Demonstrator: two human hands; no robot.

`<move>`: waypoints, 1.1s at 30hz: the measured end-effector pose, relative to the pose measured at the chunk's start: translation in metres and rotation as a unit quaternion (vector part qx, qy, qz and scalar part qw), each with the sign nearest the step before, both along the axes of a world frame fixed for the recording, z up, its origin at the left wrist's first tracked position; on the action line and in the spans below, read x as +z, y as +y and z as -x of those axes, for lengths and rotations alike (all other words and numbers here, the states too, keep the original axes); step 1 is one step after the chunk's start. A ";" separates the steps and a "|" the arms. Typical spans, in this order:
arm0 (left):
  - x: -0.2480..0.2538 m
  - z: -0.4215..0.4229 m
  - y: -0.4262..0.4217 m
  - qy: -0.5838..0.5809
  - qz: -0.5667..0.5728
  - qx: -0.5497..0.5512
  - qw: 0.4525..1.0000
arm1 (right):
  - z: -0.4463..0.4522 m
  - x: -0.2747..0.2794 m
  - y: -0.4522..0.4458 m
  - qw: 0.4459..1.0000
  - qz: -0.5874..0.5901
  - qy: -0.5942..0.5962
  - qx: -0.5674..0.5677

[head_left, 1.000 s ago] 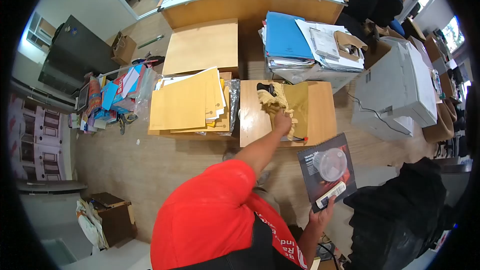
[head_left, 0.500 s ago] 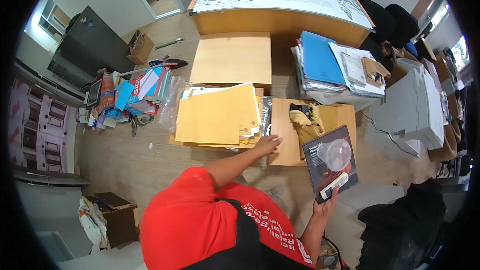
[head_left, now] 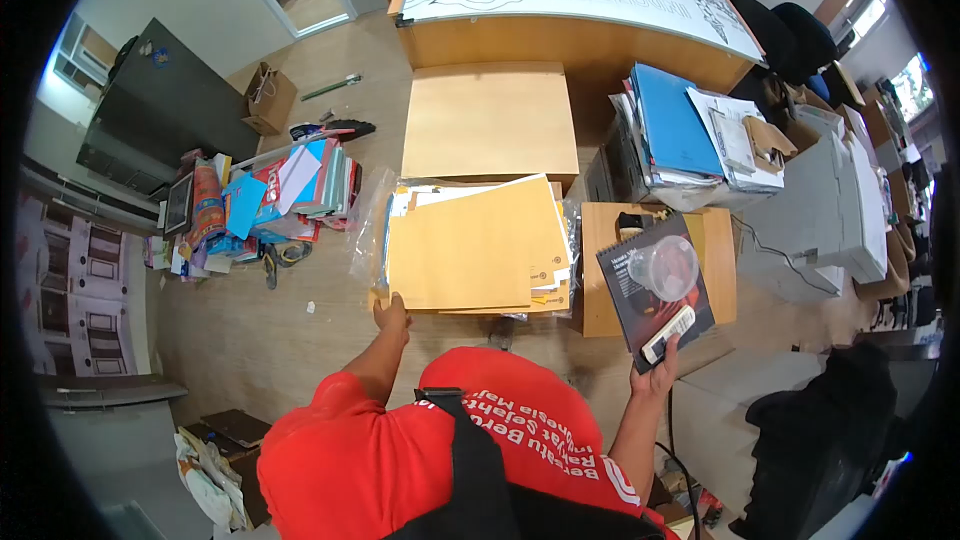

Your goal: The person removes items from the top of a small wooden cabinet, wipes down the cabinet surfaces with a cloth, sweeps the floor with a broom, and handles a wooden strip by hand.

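My right hand [head_left: 656, 374] grips the lower edge of a dark spiral-bound notebook [head_left: 628, 292]. On top of the notebook rest a clear plastic cup [head_left: 668, 268], lying tilted, and a white oblong object [head_left: 668, 334] with dark markings, close to my fingers. My left hand [head_left: 392, 318] is at the near left corner of a stack of brown envelopes [head_left: 465, 255]. Its fingers are closed around that corner; whether they hold envelopes or the wood beneath is hidden. White papers stick out under the envelopes.
Beyond the envelopes stands a wooden box [head_left: 490, 120]. A wooden board [head_left: 610, 285] lies partly under the notebook. Stacked folders [head_left: 672, 125] stand to the right, books [head_left: 320, 190] on the floor to the left. A table [head_left: 580, 45] is at the back, a grey couch [head_left: 710, 420] near right.
My left hand has moved from the right side of the envelope stack to its near left corner. The notebook, with the cup on it, now covers more of the dark-and-tan item on the board.
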State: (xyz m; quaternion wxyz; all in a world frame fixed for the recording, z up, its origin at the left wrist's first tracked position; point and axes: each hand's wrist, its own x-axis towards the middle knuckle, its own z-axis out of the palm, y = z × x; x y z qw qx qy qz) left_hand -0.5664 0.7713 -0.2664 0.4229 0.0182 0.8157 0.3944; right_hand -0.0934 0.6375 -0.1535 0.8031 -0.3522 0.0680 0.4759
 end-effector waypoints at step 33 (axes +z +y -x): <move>0.014 -0.073 0.087 -0.091 -0.082 -0.394 0.911 | 0.082 -0.098 0.105 0.982 0.014 -0.044 0.183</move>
